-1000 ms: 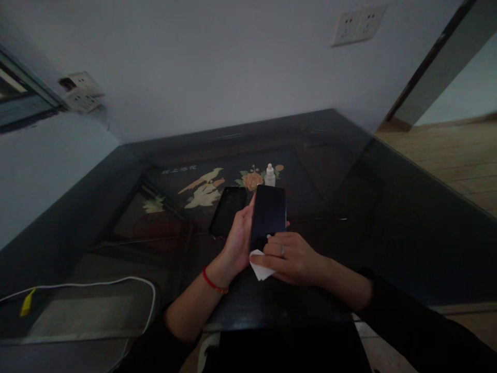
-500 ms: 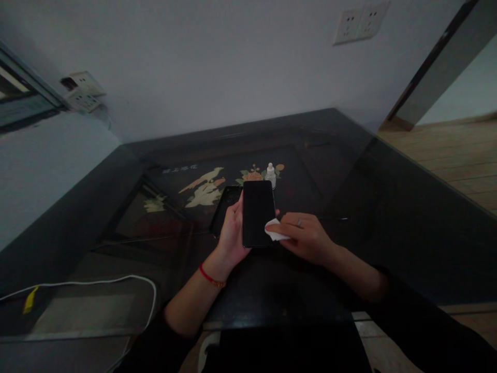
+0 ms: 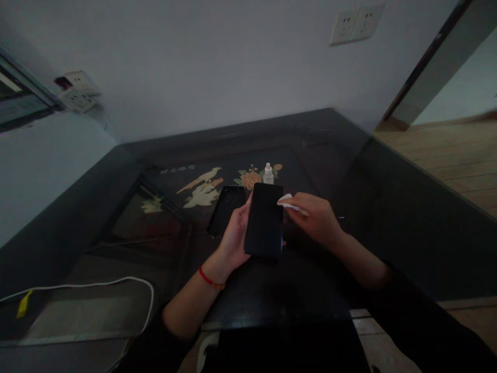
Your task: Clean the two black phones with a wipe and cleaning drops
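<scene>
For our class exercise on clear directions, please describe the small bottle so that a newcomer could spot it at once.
Start with the dark table and find the orange flower pictured on it. Just right of it, beyond the far edge of the phone, stands the small bottle. It is pale and upright with a white top, unlike the black phone and phone case.

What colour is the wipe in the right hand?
White; the wipe shows best in the head view, the only one here.

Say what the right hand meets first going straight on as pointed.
Likely the phone, on the upper part of its right edge; the tissue in the right hand reaches that edge in view, though contact is unclear.
</scene>
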Demonstrator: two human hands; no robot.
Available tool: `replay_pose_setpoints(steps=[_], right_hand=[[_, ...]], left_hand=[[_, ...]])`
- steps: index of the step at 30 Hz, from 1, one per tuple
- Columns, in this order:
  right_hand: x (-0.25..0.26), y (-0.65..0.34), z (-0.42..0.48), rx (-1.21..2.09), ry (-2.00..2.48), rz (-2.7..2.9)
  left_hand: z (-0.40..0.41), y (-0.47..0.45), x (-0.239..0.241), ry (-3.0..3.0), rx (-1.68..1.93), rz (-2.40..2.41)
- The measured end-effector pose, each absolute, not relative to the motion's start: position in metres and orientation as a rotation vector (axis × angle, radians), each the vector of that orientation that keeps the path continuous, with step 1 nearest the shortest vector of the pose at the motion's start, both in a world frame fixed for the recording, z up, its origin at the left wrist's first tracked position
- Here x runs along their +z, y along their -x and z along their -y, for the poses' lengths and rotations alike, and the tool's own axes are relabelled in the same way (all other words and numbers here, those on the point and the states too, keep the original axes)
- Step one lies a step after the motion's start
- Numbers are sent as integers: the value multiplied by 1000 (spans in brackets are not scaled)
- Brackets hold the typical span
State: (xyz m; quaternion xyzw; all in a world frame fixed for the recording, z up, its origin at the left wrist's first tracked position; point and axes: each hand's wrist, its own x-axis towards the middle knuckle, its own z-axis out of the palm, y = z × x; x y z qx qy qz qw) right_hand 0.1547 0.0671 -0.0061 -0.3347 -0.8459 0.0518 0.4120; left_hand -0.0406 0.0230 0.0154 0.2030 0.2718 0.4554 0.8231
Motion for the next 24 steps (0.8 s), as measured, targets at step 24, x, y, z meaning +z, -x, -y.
replay_pose_setpoints(steps=[24], right_hand=[[-7, -143, -54, 71, 693, 2189]], left_hand=[[-15, 30, 14, -481, 929, -618]])
